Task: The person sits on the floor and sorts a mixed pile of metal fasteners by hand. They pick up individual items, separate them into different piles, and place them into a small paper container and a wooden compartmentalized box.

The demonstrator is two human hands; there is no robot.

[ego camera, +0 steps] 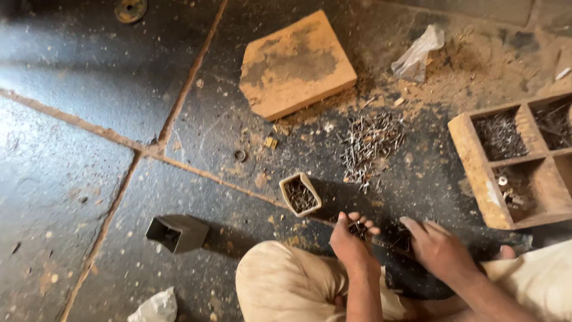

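Workshop, floor-level work area: dusty stone floor [89, 179], sawdust, loose nail pile [369, 143], wooden block [295, 65], compartmented wooden nail tray [476, 164].

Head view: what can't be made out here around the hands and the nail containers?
- Left hand: cupped around small dark pieces; its fingers hide how many.
- Right hand: palm down, hiding what lies beneath.
- Wooden tray: cut off by the right edge.
- Dark metal box: inside in shadow.
- Small box of nails: single nails too small.

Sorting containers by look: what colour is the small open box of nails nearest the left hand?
Pale cream small box, dark nails inside; head view shows it.
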